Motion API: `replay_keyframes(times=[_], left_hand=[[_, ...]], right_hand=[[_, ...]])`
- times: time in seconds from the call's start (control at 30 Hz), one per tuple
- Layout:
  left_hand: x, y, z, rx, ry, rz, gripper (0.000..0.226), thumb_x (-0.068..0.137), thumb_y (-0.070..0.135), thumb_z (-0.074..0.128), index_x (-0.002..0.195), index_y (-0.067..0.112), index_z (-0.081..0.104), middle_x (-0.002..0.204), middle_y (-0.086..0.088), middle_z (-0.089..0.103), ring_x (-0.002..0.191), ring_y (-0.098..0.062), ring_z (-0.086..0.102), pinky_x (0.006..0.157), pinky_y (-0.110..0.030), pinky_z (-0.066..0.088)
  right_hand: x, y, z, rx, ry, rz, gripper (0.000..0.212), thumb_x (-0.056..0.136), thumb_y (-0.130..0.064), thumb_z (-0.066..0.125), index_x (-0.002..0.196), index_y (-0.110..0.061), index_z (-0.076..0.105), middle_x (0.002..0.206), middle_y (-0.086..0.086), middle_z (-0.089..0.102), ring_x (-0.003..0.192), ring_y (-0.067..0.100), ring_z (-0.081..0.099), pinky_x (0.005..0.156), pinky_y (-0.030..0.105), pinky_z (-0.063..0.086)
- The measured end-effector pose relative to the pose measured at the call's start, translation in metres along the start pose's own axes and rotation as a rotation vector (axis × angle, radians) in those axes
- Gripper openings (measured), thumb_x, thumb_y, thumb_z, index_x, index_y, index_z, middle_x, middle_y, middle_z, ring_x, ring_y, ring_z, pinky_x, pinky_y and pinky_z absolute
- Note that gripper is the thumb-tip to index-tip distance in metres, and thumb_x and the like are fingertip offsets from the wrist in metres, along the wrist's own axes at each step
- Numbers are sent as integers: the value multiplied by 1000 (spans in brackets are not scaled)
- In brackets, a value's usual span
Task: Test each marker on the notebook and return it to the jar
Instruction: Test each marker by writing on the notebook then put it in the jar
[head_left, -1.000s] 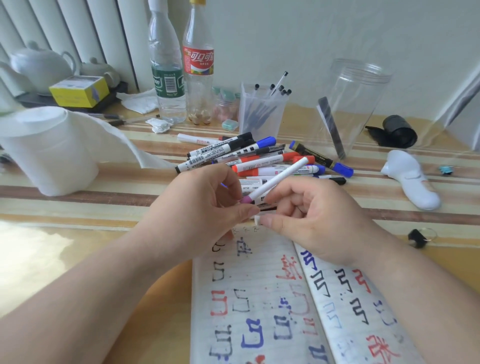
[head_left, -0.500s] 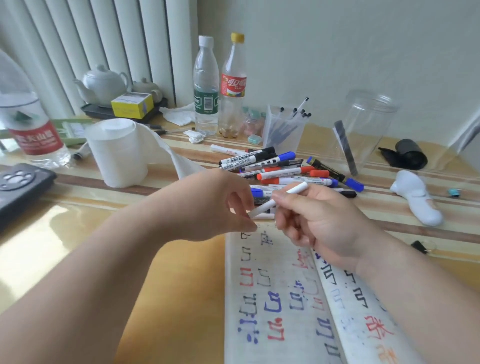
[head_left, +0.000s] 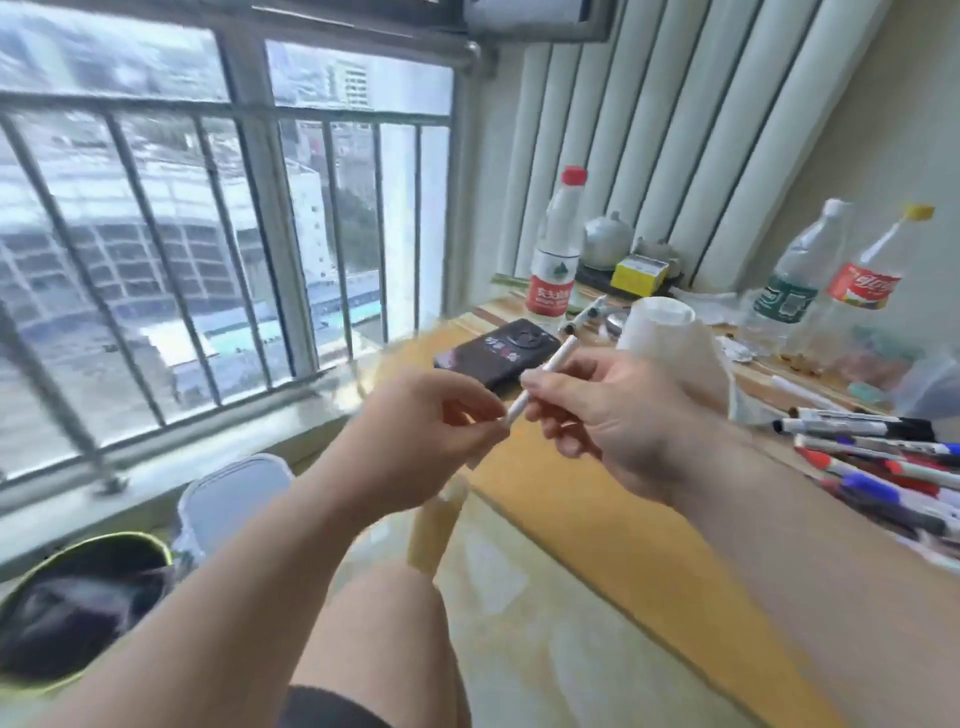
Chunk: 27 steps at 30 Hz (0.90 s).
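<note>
White marker (head_left: 541, 381) is held in mid-air over the near left edge of the table (head_left: 597, 525), tilted, upper end pointing up and away toward the phone. Right hand (head_left: 608, 415) grips the barrel, thumb on top and fingers curled round it from below. Left hand (head_left: 431, 431) meets the marker's lower end, thumb and forefinger pinched together on it (motion blur hides whether that end is a cap). The other left fingers are curled in.

Loose pile of markers (head_left: 883, 457) lies on the table at far right, well apart from the hands: black, blue and red caps mixed. Black phone (head_left: 498, 353) lies flat just beyond the hands. White tissue roll (head_left: 670, 332) stands behind the right hand. Red-capped water bottle (head_left: 558, 260) stands upright at the table's far corner, with a teapot (head_left: 608, 241) and a yellow box (head_left: 639, 273) beside it. Green-label bottle (head_left: 795, 280) and yellow-capped cola bottle (head_left: 862, 291) stand further right. White vertical blinds (head_left: 675, 130) hang behind. Barred window (head_left: 208, 234) fills the left side. Below it are a clear plastic tub (head_left: 234, 499) and a black bag (head_left: 78, 613) with green trim. A bare knee (head_left: 384, 623) shows under the arms.
</note>
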<state>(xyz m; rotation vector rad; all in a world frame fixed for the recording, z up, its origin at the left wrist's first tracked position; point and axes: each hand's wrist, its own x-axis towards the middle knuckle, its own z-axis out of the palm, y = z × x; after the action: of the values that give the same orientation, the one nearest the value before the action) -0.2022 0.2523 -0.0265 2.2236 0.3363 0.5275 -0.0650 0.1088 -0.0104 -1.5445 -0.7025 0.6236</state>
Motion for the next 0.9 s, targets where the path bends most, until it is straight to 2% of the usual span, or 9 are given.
replay_keyframes(times=[0.1, 0.17, 0.33, 0.43, 0.53, 0.63, 0.7, 0.8, 0.9], left_hand=[[-33, -41, -50, 13, 76, -83, 8, 86, 28, 81, 80, 32, 77, 68, 8, 74, 65, -12, 70, 68, -39, 58], [-53, -68, -85, 61, 94, -143, 9, 85, 30, 81, 79, 33, 75, 70, 10, 74, 67, -8, 70, 72, -39, 58], [-108, -137, -153, 137, 234, -282, 4, 85, 33, 81, 83, 34, 77, 75, 26, 71, 72, 5, 67, 67, -17, 51], [-142, -175, -176, 85, 374, -362, 6, 85, 27, 83, 84, 30, 78, 76, 22, 73, 71, 1, 68, 66, -16, 51], [-166, -213, -200, 72, 467, -435, 9, 85, 21, 84, 85, 28, 79, 77, 20, 74, 70, 1, 69, 64, -14, 51], [-190, -250, -231, 89, 580, -506, 18, 84, 20, 84, 81, 35, 75, 78, 25, 74, 71, 7, 67, 65, -7, 47], [-205, -275, -250, 64, 737, -563, 20, 85, 19, 83, 78, 36, 74, 75, 27, 73, 69, 7, 66, 65, -5, 45], [-224, -306, -268, 35, 886, -632, 20, 86, 17, 81, 75, 33, 75, 72, 22, 74, 67, 5, 66, 63, -7, 45], [-234, -326, -270, 11, 905, -682, 21, 87, 15, 80, 76, 32, 75, 74, 18, 75, 70, 2, 68, 68, -14, 49]], right_hand=[[20, 5, 72, -17, -139, -23, 15, 94, -10, 72, 81, -4, 69, 70, 13, 69, 56, 18, 56, 42, 23, 40], [31, 10, 122, -42, -226, -47, 13, 92, -10, 73, 83, -2, 70, 71, 13, 69, 57, 18, 58, 43, 23, 41], [56, 29, 238, -108, -387, -86, 10, 94, -8, 71, 84, -7, 72, 71, 8, 72, 62, 19, 63, 47, 28, 44], [66, 40, 301, -150, -468, -95, 10, 94, -11, 71, 84, -9, 73, 68, 3, 70, 60, 17, 62, 47, 28, 45], [76, 53, 359, -207, -511, -122, 12, 90, -13, 72, 79, -10, 73, 69, 9, 71, 60, 16, 62, 50, 28, 47], [85, 70, 415, -267, -533, -149, 11, 89, -14, 72, 79, -11, 73, 76, 15, 72, 68, 31, 66, 60, 42, 52], [91, 84, 447, -298, -527, -155, 11, 88, -14, 72, 77, -12, 72, 74, 8, 74, 72, 30, 68, 66, 42, 56], [101, 106, 486, -388, -542, -159, 14, 88, -14, 70, 74, -11, 68, 59, -9, 67, 60, 15, 64, 61, 31, 53], [115, 126, 521, -472, -594, -171, 13, 88, -15, 68, 77, -10, 67, 58, -8, 62, 64, 23, 62, 68, 41, 56]])
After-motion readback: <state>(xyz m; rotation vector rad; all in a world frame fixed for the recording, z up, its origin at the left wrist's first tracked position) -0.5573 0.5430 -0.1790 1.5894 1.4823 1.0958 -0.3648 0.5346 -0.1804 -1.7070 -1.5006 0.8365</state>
